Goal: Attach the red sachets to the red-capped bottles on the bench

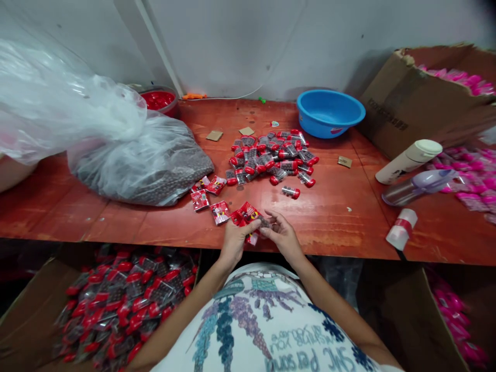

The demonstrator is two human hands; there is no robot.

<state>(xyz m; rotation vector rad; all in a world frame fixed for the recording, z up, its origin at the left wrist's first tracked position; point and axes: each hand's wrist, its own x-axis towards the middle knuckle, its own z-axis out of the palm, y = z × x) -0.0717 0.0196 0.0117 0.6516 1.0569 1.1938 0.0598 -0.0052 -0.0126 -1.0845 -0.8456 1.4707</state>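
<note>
Red wooden table [341,227]: at lower centre, left hand [233,238] pinches a red packet [248,213], right hand [283,235] seemingly closes on a capsule [266,222]. Unwrapped pile [271,157] lies mid-frame; the lower-left box [23,318] holds many finished.

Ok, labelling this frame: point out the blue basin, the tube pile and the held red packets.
blue basin [327,111]: head view, inner wall.
tube pile [271,157]: head view, heap's middle.
red packets [246,213]: head view, top packet's face.

No legible text, shirt [267,320] lettering distorted, cardboard box [403,103] print blurred
</note>
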